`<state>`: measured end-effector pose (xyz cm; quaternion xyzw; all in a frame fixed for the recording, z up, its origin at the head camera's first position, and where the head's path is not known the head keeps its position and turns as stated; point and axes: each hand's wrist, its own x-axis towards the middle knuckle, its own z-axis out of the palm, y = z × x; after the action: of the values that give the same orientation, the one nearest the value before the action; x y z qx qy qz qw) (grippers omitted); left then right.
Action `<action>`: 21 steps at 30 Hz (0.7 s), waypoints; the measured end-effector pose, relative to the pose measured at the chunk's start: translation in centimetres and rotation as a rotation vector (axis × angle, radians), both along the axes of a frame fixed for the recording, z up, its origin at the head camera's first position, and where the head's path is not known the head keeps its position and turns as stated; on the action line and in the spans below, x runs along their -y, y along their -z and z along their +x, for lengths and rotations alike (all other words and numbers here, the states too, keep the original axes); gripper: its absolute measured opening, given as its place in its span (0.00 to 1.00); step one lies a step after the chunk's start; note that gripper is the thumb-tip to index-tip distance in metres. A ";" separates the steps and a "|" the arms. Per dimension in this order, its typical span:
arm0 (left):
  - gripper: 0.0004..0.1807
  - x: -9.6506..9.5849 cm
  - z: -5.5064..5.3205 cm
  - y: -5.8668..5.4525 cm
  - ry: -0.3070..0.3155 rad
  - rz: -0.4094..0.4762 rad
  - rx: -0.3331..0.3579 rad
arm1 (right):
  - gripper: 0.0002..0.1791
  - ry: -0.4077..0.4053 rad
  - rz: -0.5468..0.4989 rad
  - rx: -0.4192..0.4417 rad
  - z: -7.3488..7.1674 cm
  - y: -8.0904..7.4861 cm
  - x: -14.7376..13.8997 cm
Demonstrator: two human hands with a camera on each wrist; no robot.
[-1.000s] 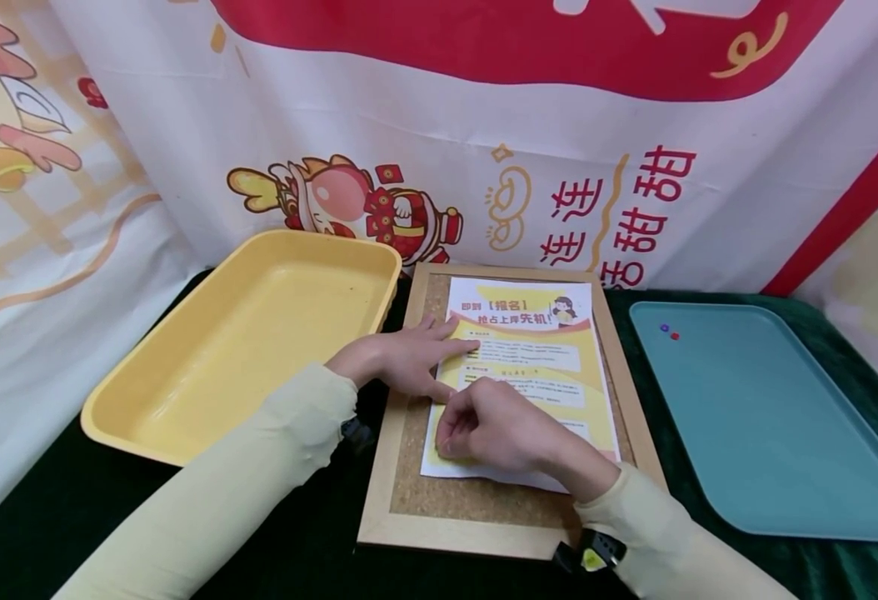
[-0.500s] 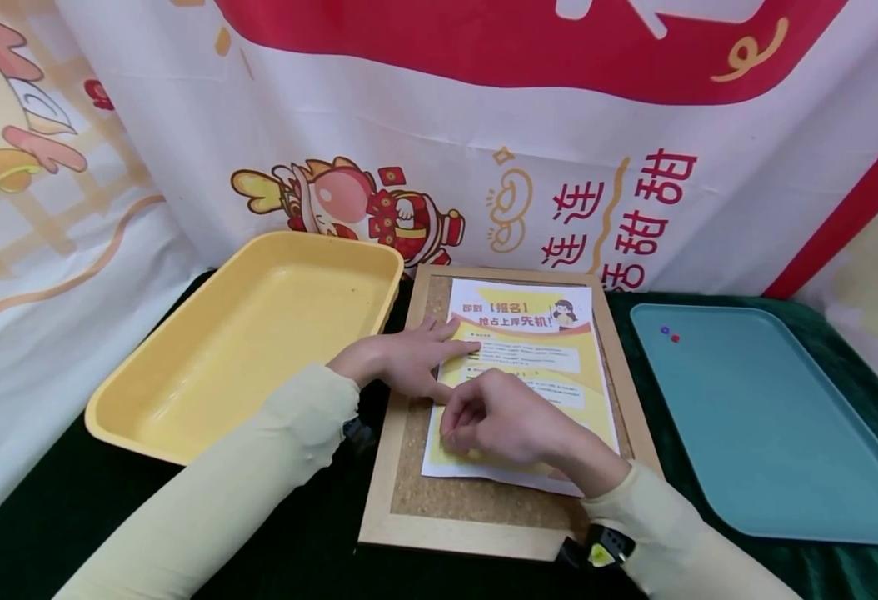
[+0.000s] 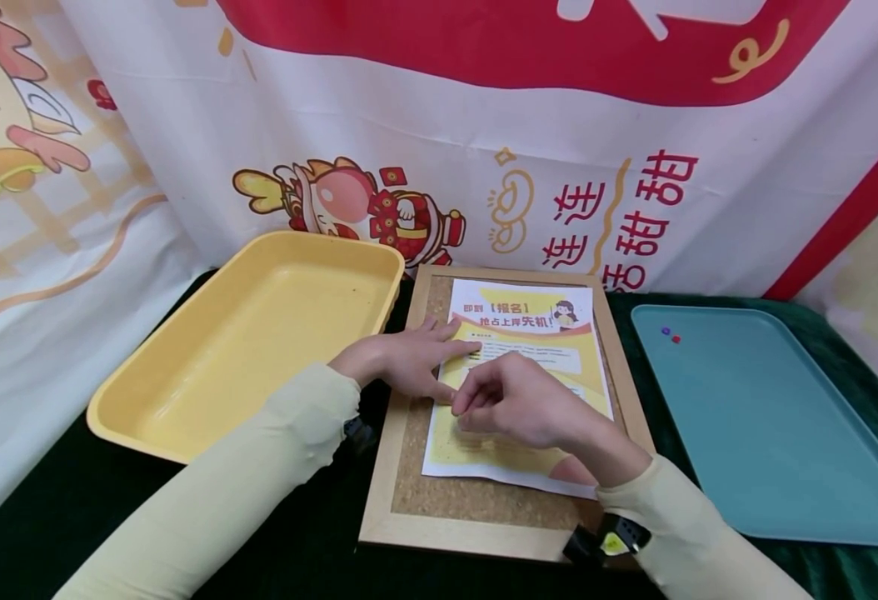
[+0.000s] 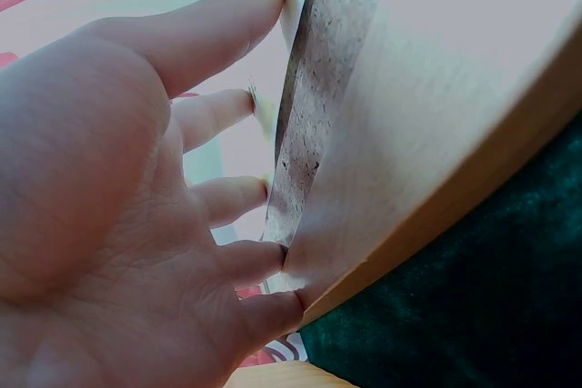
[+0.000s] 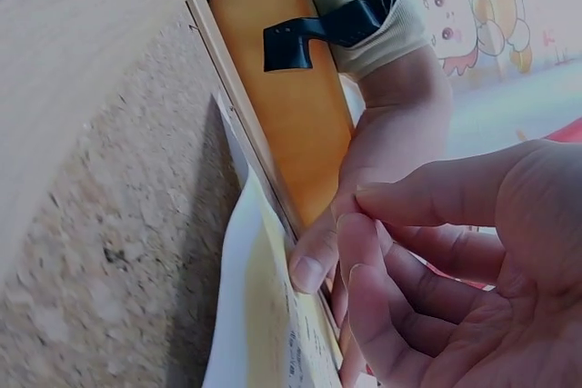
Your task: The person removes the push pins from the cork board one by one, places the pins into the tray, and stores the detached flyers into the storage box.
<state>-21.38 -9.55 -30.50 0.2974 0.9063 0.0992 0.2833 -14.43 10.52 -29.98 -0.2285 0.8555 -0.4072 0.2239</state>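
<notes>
A yellow and white printed sheet point(image 3: 536, 292) lies on a wood-framed corkboard point(image 3: 476, 502). My left hand point(image 3: 412, 360) rests with spread, straight fingers on the sheet's left edge; the left wrist view shows its thumb point(image 4: 227, 29) at the paper border. My right hand point(image 3: 525, 404) is over the sheet's lower half, fingers curled, thumb and index fingertips together close to the left thumb. In the right wrist view no thing shows between those fingertips point(image 5: 364, 195), and I cannot tell whether something tiny is pinched. The sheet's lower edge point(image 5: 227, 306) lifts slightly off the cork.
A yellow tray point(image 3: 132, 392) stands left of the board. On the right, a blue-green tray point(image 3: 776, 425) bears a small red piece point(image 3: 676, 339) and a small purple piece point(image 3: 665, 332). Dark green cloth point(image 3: 289, 550) covers the table; a printed curtain point(image 3: 424, 108) hangs behind.
My right hand has moved up and to the right from the sheet's lower left part, with its fingers still curled. The left hand has stayed in place.
</notes>
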 end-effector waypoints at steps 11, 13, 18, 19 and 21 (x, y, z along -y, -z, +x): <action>0.46 0.1 0.0 0.0 -0.008 0.006 0.008 | 0.04 0.044 0.011 -0.001 -0.2 -0.6 -0.6; 0.46 0.1 0.0 0.1 -0.013 0.008 0.010 | 0.03 0.055 0.013 -0.007 -0.3 -0.6 -0.8; 0.46 0.1 0.1 0.0 -0.019 0.007 0.015 | 0.03 0.078 0.023 -0.030 -0.5 -0.9 -1.2; 0.46 0.1 0.1 0.0 -0.020 0.006 0.016 | 0.03 0.083 0.026 -0.034 -0.5 -1.0 -1.3; 0.46 0.1 0.1 0.0 -0.027 0.003 0.017 | 0.03 0.090 0.030 -0.039 -0.6 -1.2 -1.6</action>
<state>-21.28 -9.62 -30.48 0.2849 0.9077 0.1068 0.2890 -15.08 12.11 -28.76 -0.1941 0.8752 -0.3994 0.1921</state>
